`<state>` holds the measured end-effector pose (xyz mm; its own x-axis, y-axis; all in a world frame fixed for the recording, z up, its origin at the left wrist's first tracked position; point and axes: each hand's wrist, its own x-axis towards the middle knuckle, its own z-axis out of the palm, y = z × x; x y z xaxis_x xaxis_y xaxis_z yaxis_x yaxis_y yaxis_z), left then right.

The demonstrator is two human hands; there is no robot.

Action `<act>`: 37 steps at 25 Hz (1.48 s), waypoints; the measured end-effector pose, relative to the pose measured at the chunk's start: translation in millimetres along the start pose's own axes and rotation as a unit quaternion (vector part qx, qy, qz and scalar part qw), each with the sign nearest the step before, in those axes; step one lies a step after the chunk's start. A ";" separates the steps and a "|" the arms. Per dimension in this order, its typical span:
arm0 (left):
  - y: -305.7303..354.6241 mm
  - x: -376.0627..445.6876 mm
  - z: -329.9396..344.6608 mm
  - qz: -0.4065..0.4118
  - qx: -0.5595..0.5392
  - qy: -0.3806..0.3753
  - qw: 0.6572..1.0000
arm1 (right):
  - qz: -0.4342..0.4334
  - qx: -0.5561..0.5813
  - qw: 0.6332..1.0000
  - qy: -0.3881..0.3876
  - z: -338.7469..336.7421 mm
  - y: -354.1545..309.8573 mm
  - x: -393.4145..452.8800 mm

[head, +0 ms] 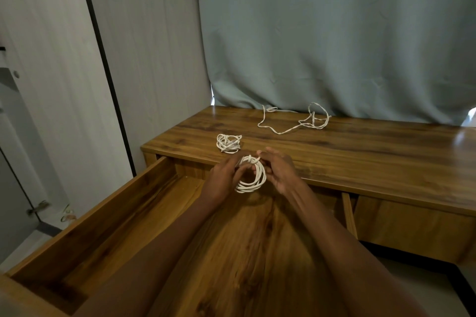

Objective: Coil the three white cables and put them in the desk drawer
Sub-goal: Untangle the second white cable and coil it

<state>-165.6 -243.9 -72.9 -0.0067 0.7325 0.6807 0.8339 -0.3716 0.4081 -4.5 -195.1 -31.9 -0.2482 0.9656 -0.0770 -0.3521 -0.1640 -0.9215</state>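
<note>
A coiled white cable (253, 177) hangs between both hands above the open wooden drawer (123, 216). My left hand (224, 177) grips the coil's left side, and my right hand (279, 170) pinches its top right, where one end is wrapped round the loops. A second white cable (228, 143), bundled in a small coil, lies on the desk top (360, 152) just behind my hands. The third white cable (296, 119) lies loose and uncoiled further back, near the curtain.
A grey-green curtain (334, 33) hangs behind the desk. A pale wall panel with a black strip (103, 59) stands to the left. A shut drawer front (412, 224) sits to the right of the open drawer.
</note>
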 end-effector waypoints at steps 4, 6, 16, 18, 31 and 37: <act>-6.2 0.1 1.4 -0.011 -0.014 0.035 0.999 | -0.039 -0.047 0.998 0.007 5.5 12.1 -0.1; -7.6 1.4 0.2 -0.030 -0.020 0.043 0.998 | -0.065 -0.078 0.995 -0.010 11.5 15.6 -1.6; -8.7 8.5 -1.8 -0.083 -0.022 0.022 0.996 | -0.124 -0.308 0.939 -0.090 5.8 26.3 8.3; -7.8 7.3 -5.2 -0.097 -0.069 0.009 0.993 | -0.093 -0.274 0.951 -0.109 2.4 21.7 10.3; -16.6 -2.7 -4.6 -0.032 -0.179 -0.020 0.983 | -0.070 -0.097 0.976 -0.184 0.4 14.5 9.9; -13.1 1.0 -6.7 -0.071 -0.123 0.048 0.989 | -0.135 -0.136 0.959 -0.210 8.0 24.1 12.6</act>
<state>-180.2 -242.2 -73.5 -0.1756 0.7342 0.6559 0.6618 -0.4052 0.6307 -23.4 -188.4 -52.1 -0.5433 0.7896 0.2852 -0.2203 0.1937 -0.9560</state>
